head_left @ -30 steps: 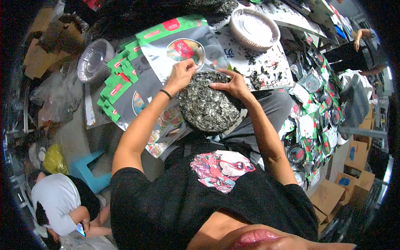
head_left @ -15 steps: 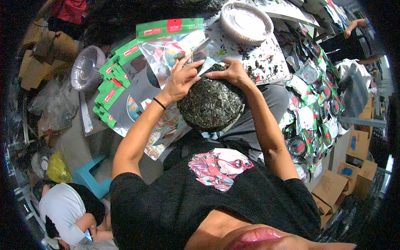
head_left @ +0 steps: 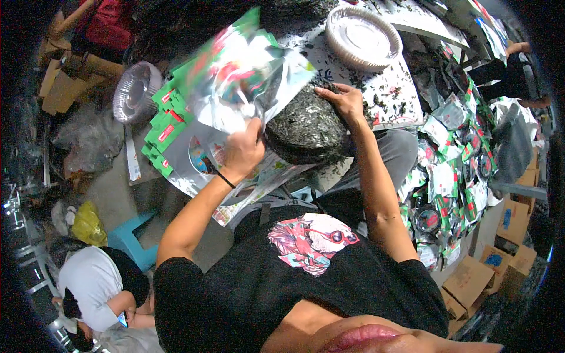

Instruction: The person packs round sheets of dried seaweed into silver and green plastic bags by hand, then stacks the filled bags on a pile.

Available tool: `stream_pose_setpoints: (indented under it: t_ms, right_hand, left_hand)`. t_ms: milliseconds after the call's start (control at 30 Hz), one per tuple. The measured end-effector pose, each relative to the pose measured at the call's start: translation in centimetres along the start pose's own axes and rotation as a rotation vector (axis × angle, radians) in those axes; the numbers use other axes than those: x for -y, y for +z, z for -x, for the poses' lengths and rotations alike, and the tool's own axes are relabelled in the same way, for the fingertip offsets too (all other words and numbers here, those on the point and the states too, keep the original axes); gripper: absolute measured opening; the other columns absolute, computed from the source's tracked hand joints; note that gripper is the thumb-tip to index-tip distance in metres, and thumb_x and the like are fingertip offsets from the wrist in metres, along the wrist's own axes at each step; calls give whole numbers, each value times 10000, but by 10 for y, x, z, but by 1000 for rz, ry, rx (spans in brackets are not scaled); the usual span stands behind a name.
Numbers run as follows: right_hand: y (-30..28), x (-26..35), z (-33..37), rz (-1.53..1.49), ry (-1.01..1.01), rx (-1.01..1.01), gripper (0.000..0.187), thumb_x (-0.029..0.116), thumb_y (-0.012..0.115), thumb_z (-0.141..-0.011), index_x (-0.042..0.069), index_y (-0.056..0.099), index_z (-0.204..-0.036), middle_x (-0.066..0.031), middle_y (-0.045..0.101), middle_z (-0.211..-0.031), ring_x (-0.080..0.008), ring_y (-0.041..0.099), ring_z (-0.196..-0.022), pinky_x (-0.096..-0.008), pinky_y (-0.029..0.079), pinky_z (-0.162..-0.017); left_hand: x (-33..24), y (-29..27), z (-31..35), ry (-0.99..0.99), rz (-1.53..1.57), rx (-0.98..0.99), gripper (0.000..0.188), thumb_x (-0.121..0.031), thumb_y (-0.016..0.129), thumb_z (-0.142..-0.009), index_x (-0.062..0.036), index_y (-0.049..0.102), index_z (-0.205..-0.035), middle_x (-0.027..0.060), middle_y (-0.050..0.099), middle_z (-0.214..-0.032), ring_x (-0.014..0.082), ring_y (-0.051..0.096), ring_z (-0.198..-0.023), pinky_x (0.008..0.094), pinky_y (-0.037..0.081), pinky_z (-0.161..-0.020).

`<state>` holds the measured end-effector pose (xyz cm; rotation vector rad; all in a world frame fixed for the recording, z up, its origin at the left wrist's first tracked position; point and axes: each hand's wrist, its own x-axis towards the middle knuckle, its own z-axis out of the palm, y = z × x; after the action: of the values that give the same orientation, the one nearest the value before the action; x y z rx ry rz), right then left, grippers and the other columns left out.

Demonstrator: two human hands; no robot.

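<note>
My left hand (head_left: 246,150) grips the lower part of a glossy pouch (head_left: 235,82) with a green band, smeared by motion. Its thumb and fingers are closed on the plastic. A round, dark stack of dried seaweed (head_left: 309,126) is tilted just right of the pouch. The fingers of my right hand (head_left: 347,106) clasp the stack's upper right edge. The pouch's silvery edge overlaps the seaweed's left side; whether any seaweed is inside I cannot tell.
Fanned green-topped pouches (head_left: 162,132) lie at left beside a clear round tub (head_left: 137,93). Another round tub (head_left: 364,38) stands on the crumb-strewn white board (head_left: 391,88). Filled packs (head_left: 441,176) are heaped at right, near cardboard boxes (head_left: 468,279). A seated person (head_left: 97,288) is at lower left.
My left hand has drawn back, down and left from the seaweed, with the pouch lifted and swinging. My right hand has moved slightly right, and the seaweed stack has shifted and tilted.
</note>
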<state>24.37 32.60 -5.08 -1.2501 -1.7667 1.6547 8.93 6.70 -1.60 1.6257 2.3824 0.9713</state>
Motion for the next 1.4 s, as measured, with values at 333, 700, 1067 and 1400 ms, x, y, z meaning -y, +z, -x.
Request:
stream_pose_setpoints:
  t_ms: [333,700,1067,1400]
  right_hand:
    - [9,-14,-5,-13,-137,-37,693,378,940,-702,-80,699,-1163,-70,717,-804,-75,593,-617,-234,478,-545]
    - [-61,14,77,-76,-324,-434,690,224,959,-682,-66,662,-1234,-92,713,-1073,-143,656,-914,-256,528,-838]
    - [-51,57,100,-353,-447,-420,608,70,910,-725,-60,648,-1258,-117,708,-1137,-174,666,-1020,-287,522,-936]
    - [-60,2,112,-63,-31,-23,782,214,984,-576,-16,578,-1204,-120,703,-1093,-209,674,-959,-338,544,-891]
  left_hand:
    - [-10,-36,-55,-155,-69,-283,440,-334,727,-893,-24,534,-1138,154,556,-1009,306,565,-854,416,468,-776]
    - [-26,12,8,-369,-471,185,782,-292,811,-760,-9,450,-1393,210,525,-1222,395,522,-1144,480,460,-959]
    - [-47,-10,-60,-393,1373,182,1086,-167,849,-805,-99,116,-1604,173,381,-1540,250,416,-1387,355,450,-1070]
    - [-56,39,-30,-173,342,105,601,-366,811,-829,-50,459,-1200,257,688,-999,480,663,-914,503,527,-751]
